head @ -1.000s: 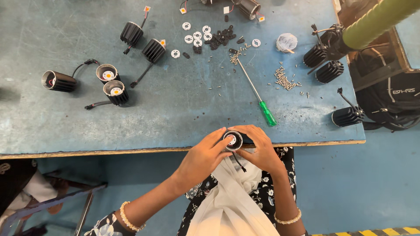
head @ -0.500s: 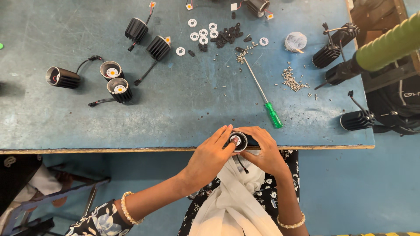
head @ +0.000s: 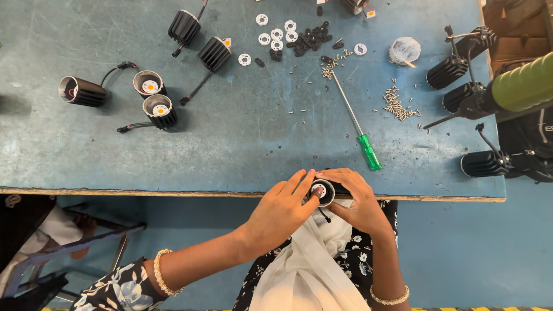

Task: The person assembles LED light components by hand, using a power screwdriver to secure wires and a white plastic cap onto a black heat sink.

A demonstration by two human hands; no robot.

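Observation:
My right hand [head: 356,198] is wrapped around a small black cylindrical lamp housing [head: 323,192], held at the near edge of the blue worktable [head: 242,144] with its open end facing up. My left hand [head: 282,210] reaches in from the left, its fingertips pressing on a white round part inside the housing's mouth. A short black wire hangs below the housing. A screwdriver with a green handle [head: 368,152] lies on the table just beyond my hands.
Several black lamp housings [head: 155,98] with wires lie at the left and top. White rings [head: 276,34], black small parts [head: 308,40] and a pile of screws [head: 397,106] sit further back. More housings [head: 455,69] and another person's green sleeve [head: 524,83] are at the right.
The view has shifted slightly. My left fingers have moved onto the housing's open end; both hands stay at the table's near edge.

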